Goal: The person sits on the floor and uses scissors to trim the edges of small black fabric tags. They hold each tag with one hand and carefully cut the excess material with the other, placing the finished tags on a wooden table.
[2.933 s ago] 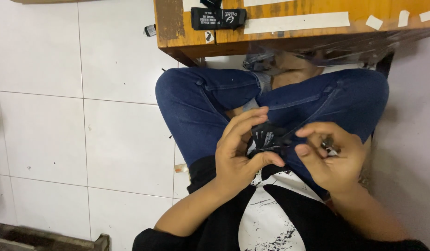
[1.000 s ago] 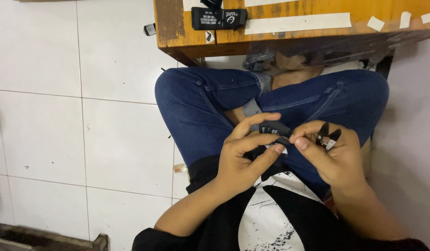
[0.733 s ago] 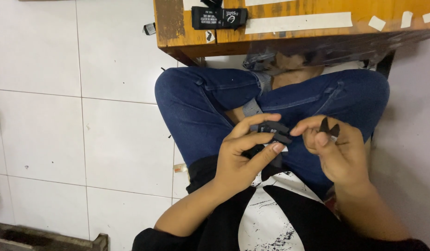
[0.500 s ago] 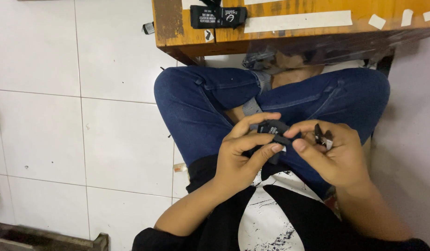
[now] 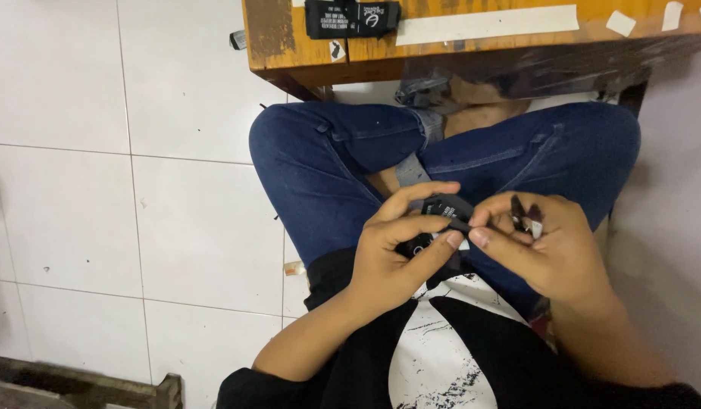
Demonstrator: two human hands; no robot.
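Observation:
I sit cross-legged in blue jeans on a white tiled floor. My left hand (image 5: 400,254) grips a bunch of small black fabric labels (image 5: 440,208) over my lap. My right hand (image 5: 547,246) meets it, thumb and forefinger pinching the edge of one label, and it also holds a small dark cutting tool (image 5: 523,216) whose tips stick up between the fingers. Most of the bunch is hidden inside my left palm.
A low wooden table (image 5: 290,45) stands just beyond my knees, with black labels (image 5: 352,17) lying on its edge and strips of pale tape (image 5: 487,23) stuck along it. A dark wooden frame (image 5: 85,382) lies at the lower left on the tiles.
The crumpled black bunch seen earlier is now gathered in my left hand. My right hand swung out slightly, then came back in and pinches a label at the bunch.

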